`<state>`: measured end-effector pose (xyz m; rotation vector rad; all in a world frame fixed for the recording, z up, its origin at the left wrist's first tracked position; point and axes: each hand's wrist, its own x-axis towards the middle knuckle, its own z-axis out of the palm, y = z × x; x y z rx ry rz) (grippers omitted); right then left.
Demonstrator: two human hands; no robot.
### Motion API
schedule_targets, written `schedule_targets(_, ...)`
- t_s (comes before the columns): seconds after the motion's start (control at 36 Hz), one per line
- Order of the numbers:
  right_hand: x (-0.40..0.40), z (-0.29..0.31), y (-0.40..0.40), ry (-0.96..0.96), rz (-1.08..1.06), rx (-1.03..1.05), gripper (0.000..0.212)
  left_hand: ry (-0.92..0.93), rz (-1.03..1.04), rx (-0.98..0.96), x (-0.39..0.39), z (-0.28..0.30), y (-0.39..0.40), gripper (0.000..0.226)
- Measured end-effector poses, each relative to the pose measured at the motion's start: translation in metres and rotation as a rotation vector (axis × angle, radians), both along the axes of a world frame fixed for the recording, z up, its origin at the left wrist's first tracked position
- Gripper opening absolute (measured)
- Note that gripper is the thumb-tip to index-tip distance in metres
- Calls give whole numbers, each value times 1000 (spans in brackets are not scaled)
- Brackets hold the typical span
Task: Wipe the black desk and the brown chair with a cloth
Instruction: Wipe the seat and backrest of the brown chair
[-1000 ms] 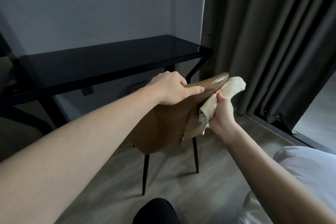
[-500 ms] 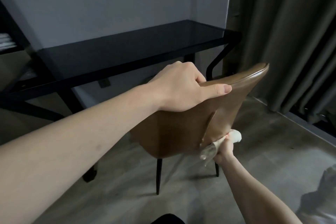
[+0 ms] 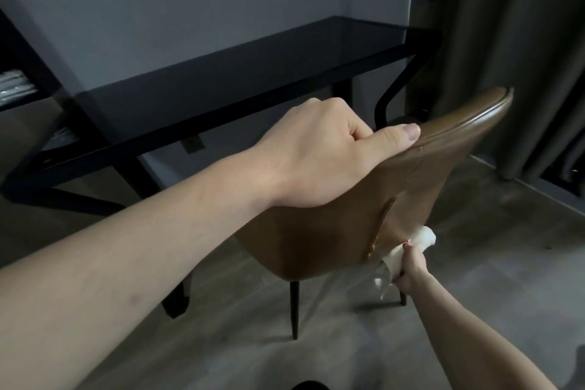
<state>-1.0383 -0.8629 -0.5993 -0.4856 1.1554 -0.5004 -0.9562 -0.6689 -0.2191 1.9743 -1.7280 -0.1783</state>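
Our right hand [image 3: 410,272], gripping the cloth [image 3: 421,237], is now wiping lower down the brown chair [image 3: 316,247]; our left hand [image 3: 319,152] is still clutching its top edge.

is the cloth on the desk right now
No, the right hand holds the cloth low against the chair back, away from the desk.

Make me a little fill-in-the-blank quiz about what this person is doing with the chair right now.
1. The left hand grips the top edge of the brown ____.
2. The right hand presses a pale ____ against the chair's lower back.
3. Behind the chair stands a desk coloured ____.
4. Right of the desk hang grey ____.

Missing words: chair; cloth; black; curtains.
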Motion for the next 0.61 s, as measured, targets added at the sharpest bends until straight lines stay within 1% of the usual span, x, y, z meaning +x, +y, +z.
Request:
schedule_targets(0.08,-3,28,5,-65,-105,-21,46,-12,17,10,-1,1,1,75)
schedule_targets(0.17,-13,48,6,-117,-127,-95,52,-19,37,20,-4,3,3,74)
schedule_targets(0.22,-23,65,11,-107,-133,-156,50,-36,44,19,-5,5,4,74)
schedule_targets(0.31,-37,100,23,-59,-197,-184,45,-52,59,27,-7,6,6,73)
schedule_targets(0.33,-41,106,21,-44,-194,-198,48,-55,67,31,-8,6,7,73)
schedule_targets(0.42,-49,112,6,-10,-184,-265,65,-54,83,46,-10,8,8,73)
schedule_targets(0.44,-52,124,8,-13,-166,-290,66,-48,85,50,-10,9,8,73)
schedule_targets(0.53,-59,191,36,-39,-172,-350,50,-25,93,69,-9,9,8,74)
schedule_targets(0.61,-63,238,50,-126,-217,-452,39,-20,109,80,-10,10,8,73)
